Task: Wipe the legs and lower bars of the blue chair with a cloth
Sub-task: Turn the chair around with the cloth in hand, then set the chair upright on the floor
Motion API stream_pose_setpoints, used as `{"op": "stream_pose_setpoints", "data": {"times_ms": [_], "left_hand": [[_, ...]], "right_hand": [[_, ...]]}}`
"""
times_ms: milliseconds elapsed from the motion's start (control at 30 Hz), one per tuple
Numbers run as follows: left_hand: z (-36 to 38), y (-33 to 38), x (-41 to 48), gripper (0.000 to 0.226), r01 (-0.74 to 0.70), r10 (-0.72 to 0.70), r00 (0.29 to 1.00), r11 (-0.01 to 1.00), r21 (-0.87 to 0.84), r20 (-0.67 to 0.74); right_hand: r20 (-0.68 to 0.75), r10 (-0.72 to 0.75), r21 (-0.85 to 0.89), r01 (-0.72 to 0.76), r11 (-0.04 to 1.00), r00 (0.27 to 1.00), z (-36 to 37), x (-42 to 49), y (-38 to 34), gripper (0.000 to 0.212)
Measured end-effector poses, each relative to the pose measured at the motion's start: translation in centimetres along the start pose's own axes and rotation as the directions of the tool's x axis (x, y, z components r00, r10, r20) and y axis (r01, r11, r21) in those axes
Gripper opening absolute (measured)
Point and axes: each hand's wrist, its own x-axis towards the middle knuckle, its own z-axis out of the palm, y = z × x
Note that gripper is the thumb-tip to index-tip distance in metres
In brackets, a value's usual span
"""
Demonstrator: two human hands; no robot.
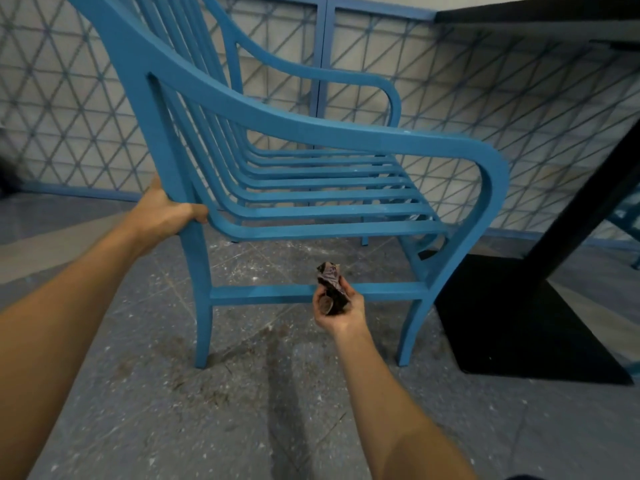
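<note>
Chair: the blue chair (311, 140) stands on the speckled floor (242, 410), just left of a black pedestal base (512, 323), with a lattice wall (519, 98) on its far side.
Left hand: the left hand (166, 211) has its grip clamped on the rear upright where the seat rail joins it, steadying the frame.
Right hand: the right hand (341, 306) has its grip closed on a bunched dark cloth (330, 284), at the near lower bar (311, 294), roughly mid-span; whether the cloth touches it I cannot tell.
Step, as I judge it: wiping that bar.
Doing it well: wrap the cloth over top and underside, draw it end to end, then work down each near leg (202, 327) to the foot.
Watch: the far legs are mostly hidden behind the seat, so easy to miss.
</note>
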Motion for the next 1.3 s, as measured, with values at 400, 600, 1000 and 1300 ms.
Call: {"op": "stream_pose_setpoints", "data": {"times_ms": [400,600,1000,1300], "left_hand": [[0.7,4.0,-6.8,0.049,0.780,-0.778,0.561,0.611,0.133,0.283],[1.5,13.4,-10.3,0.066,0.859,-0.702,0.374,0.509,0.060,0.606],[-5.7,36.6,-7.2,0.013,0.646,-0.546,0.708,0.756,-0.099,0.449],[-0.7,51.9,-3.6,0.008,0.747,-0.437,0.612,0.594,-0.299,0.659]], "right_hand": [[-0.245,0.024,-0.481,-0.143,0.865,0.969,5.4,-11.9,-0.5,0.018],[-0.086,0.125,-0.563,-0.151,0.813,0.988,13.1,-21.1,-0.9,0.029],[0.064,0.082,-0.759,-0.004,0.650,0.995,28.8,-39.5,-7.9,0.054],[0.174,-0.412,-0.817,0.365,0.447,0.895,31.1,-49.4,-23.0,0.035]]}}
